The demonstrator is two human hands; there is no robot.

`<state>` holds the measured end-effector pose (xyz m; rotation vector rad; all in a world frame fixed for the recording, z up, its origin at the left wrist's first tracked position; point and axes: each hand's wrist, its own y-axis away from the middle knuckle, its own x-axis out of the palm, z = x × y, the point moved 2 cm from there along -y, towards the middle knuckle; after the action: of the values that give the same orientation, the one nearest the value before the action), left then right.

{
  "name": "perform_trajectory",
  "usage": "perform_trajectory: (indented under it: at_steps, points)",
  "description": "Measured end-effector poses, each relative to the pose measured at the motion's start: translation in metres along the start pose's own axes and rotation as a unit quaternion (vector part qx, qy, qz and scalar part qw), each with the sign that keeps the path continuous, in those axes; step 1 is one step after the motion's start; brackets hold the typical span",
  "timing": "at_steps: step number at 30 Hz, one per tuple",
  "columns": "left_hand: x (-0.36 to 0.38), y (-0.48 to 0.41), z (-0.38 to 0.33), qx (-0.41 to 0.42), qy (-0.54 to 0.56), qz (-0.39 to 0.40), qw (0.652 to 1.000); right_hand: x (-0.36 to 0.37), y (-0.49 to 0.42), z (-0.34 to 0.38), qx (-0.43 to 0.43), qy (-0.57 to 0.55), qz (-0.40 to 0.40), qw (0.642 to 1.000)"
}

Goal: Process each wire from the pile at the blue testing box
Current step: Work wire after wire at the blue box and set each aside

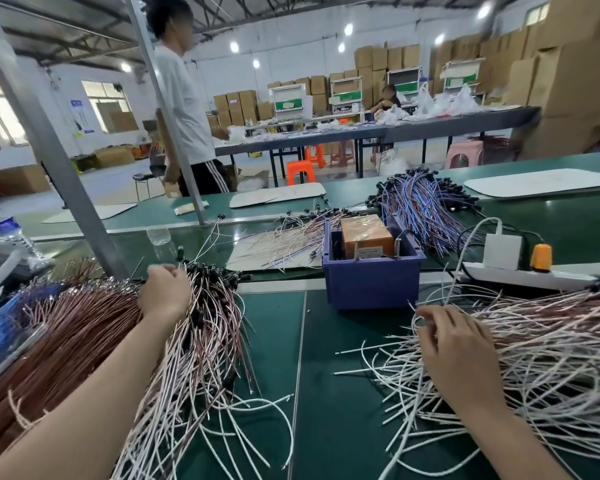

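— While the left hand (165,292) sits on the pink-brown pile (205,341), is it holding anything?

— Hard to say. Its fingers curl down among the black connector ends at the top of that heap, but the back of the hand hides whether a wire is caught between them. The right hand (454,351) is plainer: it rests on the white pile (551,358), with thumb and forefinger nipping one white wire (413,323) at the heap's near edge.

— And the blue testing box (371,287)?

— On the green bench (274,341) between the two hands and a little beyond them, with an orange unit (366,233) inside. No wire reaches it at this moment.

— So how much is done?

— Some, I'd judge, though nothing marks which heap is finished. Behind the box lie a loose spread (291,237) of wires on a white sheet and a blue-violet bundle (426,206); a power strip (534,278) lies to the box's right. Either of those could be tested stock. Both heaps under the hands are large, so I'd reckon most of the work lies ahead: one wire at a time to the box.
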<state>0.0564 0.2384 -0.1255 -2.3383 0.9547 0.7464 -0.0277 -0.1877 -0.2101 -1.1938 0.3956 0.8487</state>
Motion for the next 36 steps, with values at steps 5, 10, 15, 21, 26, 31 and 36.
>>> perform_trajectory:
  at_steps: [5, 10, 15, 21, 26, 31, 36]
  points:
    - [-0.019, 0.073, -0.093, 0.258, 0.205, 0.014, 0.944, -0.011, -0.002, 0.011, -0.041, -0.044, -0.029, 0.998]
    - [-0.001, 0.181, -0.145, 0.425, 0.237, 0.132, 0.864, -0.037, -0.016, 0.061, 0.053, -0.479, 0.078, 0.872]
    - [0.056, 0.244, -0.141, 0.446, 0.195, 0.317, 0.814, -0.050, -0.034, 0.080, 0.224, -0.698, 0.049, 0.679]
    - [0.063, 0.210, -0.106, 0.502, 0.047, 0.217, 0.836, -0.055, -0.033, 0.022, 0.303, -0.766, 0.020, 0.566]
    - [0.065, 0.200, -0.123, 0.655, -0.082, 0.072, 0.748, -0.034, -0.025, 0.035, 0.220, -0.558, 0.142, 0.787]
    - [0.065, 0.197, -0.134, 0.645, -0.103, 0.006, 0.757, -0.018, -0.027, 0.054, 0.081, -0.483, 0.139, 0.861]
    - [0.062, 0.203, -0.120, 0.338, 0.201, -0.004, 0.920, -0.008, -0.015, 0.039, 0.156, -0.499, 0.066, 0.850]
